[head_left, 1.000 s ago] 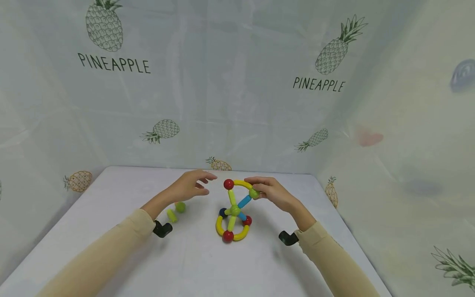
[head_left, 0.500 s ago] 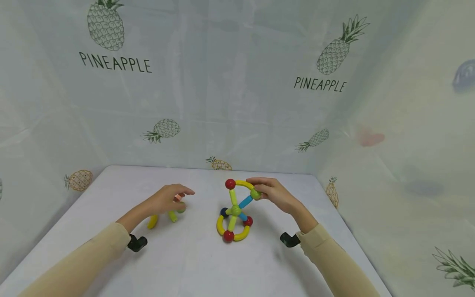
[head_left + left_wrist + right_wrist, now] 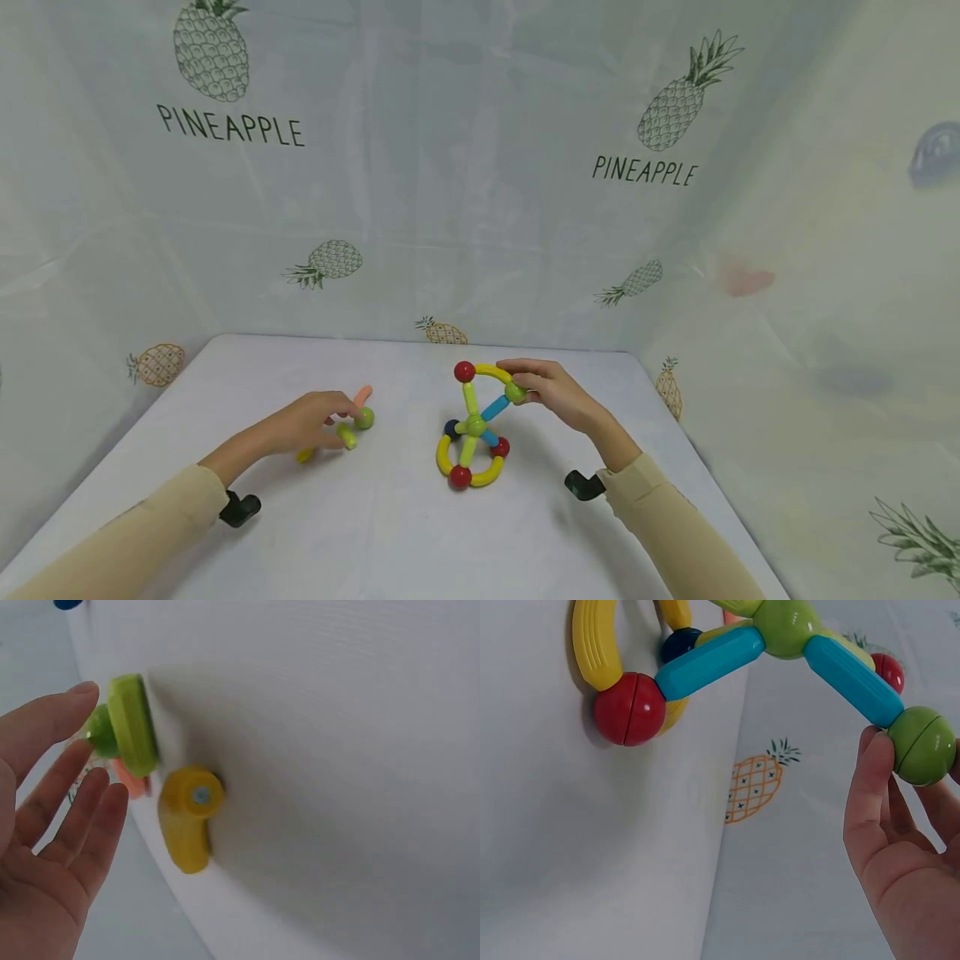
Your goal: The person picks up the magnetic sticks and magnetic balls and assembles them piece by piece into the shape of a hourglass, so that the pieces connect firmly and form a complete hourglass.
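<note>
My right hand (image 3: 561, 393) pinches a light-green ball (image 3: 924, 745) at the upper right of a built magnetic stick-and-ball figure. Blue sticks (image 3: 712, 661), green sticks and yellow curved sticks (image 3: 598, 641) join its red, green and dark-blue balls. The lower ring stands on the table, and the upper part rises to a red ball (image 3: 464, 372). On the left, my left hand (image 3: 306, 427) reaches over loose pieces with thumb and fingers spread, nothing gripped. Its fingertips are near a short green stick (image 3: 133, 726) and a green ball (image 3: 364, 417).
A yellow curved stick (image 3: 184, 829) lies on the white table (image 3: 390, 533) beside the left hand, partly hidden in the head view. Behind the green ball lies an orange curved stick (image 3: 363, 395). A pineapple-printed curtain (image 3: 465, 192) hangs behind the table.
My left hand has moved from beside the figure leftward and down to the loose pieces, uncovering the orange stick. My right hand keeps holding the green ball in place.
</note>
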### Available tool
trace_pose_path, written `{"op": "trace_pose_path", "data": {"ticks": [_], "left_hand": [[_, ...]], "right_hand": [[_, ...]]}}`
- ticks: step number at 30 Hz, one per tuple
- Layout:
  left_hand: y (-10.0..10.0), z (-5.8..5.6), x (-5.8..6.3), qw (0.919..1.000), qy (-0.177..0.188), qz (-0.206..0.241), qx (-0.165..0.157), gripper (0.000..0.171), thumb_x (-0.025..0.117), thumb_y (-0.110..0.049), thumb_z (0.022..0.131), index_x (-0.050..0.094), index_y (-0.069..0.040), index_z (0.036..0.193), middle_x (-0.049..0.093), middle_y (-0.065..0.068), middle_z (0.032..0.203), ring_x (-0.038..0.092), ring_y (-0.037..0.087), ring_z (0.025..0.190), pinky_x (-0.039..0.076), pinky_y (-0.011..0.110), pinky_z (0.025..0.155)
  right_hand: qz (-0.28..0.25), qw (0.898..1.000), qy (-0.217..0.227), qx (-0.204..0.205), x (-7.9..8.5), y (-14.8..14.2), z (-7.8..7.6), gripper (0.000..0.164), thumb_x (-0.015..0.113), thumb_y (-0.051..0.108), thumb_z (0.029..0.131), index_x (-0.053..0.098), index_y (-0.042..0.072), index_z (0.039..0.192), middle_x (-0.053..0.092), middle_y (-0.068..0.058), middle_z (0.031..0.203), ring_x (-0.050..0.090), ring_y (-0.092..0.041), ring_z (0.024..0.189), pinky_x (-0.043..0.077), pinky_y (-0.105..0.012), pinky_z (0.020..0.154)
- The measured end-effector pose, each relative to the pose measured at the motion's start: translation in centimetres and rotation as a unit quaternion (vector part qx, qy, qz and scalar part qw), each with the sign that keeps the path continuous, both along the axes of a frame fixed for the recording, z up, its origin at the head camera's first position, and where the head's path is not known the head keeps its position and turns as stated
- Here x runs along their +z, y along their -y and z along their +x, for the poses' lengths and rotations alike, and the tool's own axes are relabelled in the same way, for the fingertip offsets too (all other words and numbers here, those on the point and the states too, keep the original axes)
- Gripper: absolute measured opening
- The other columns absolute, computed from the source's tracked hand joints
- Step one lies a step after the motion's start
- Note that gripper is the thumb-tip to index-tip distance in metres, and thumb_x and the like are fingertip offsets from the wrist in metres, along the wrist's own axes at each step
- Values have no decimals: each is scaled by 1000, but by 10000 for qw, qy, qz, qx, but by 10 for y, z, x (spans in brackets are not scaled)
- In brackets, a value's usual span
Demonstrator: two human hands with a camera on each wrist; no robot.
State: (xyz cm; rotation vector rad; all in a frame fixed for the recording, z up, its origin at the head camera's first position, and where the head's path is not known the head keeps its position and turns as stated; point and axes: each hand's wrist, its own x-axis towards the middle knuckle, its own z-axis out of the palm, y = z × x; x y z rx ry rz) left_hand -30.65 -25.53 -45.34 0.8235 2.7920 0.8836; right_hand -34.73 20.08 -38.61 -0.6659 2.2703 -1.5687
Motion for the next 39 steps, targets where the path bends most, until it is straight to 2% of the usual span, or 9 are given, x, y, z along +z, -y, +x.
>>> {"op": "trace_pose_path", "data": {"ticks": [5, 9, 14, 21, 24, 29, 39], "left_hand": [[2, 4, -2, 9996, 36, -233, -181, 34, 86, -8, 88, 77, -21, 118, 70, -8, 125, 63, 23, 116, 57, 46, 96], [2, 5, -4, 9992, 11, -358, -178, 32, 86, -8, 87, 78, -22, 115, 70, -7, 127, 60, 23, 117, 55, 47, 96], [2, 1, -9, 9979, -298, -468, -321, 31, 85, -5, 86, 79, -26, 107, 72, -11, 120, 59, 22, 114, 52, 45, 94], [0, -2, -17, 9943, -700, -544, -599, 20, 86, -16, 91, 79, -29, 104, 71, -19, 109, 59, 10, 104, 52, 41, 93], [-5, -1, -14, 9945, -719, -495, -569, 16, 84, -19, 93, 77, -29, 104, 69, -21, 103, 61, 4, 97, 55, 35, 88], [-20, 1, -7, 9956, -744, -382, -414, 19, 81, -18, 97, 71, -32, 104, 67, -21, 98, 62, 0, 91, 57, 29, 81], [-74, 3, 19, 9942, -896, 600, -45, 26, 83, -16, 95, 68, -25, 114, 69, -17, 100, 66, 4, 94, 60, 24, 81]], "right_hand": [[-3, 10000, 17, -94, 0, 1, 0, 43, 52, 21, 111, 58, 6, 151, 60, -19, 144, 66, -26, 103, 59, -28, 95], [-21, 10000, 51, -75, -1, 2, 0, 43, 52, 21, 111, 58, 6, 151, 60, -20, 145, 66, -26, 104, 59, -28, 95], [-17, 10000, 31, -68, -1, 2, 0, 43, 52, 21, 111, 58, 6, 151, 61, -18, 144, 66, -26, 105, 59, -28, 95], [-5, 10000, 0, -58, 0, 1, 1, 43, 52, 21, 111, 58, 6, 151, 60, -19, 145, 66, -26, 105, 59, -29, 95], [-10, 10000, 3, -53, 0, 1, 1, 43, 52, 22, 111, 58, 6, 151, 60, -20, 145, 66, -27, 105, 59, -28, 95], [-21, 10000, 25, -68, -2, 0, -1, 43, 51, 21, 111, 58, 6, 151, 60, -21, 145, 66, -27, 104, 59, -27, 94], [-53, 9997, 87, -214, -3, 0, 3, 43, 51, 23, 112, 58, 7, 151, 60, -19, 143, 66, -27, 104, 59, -28, 95]]}}
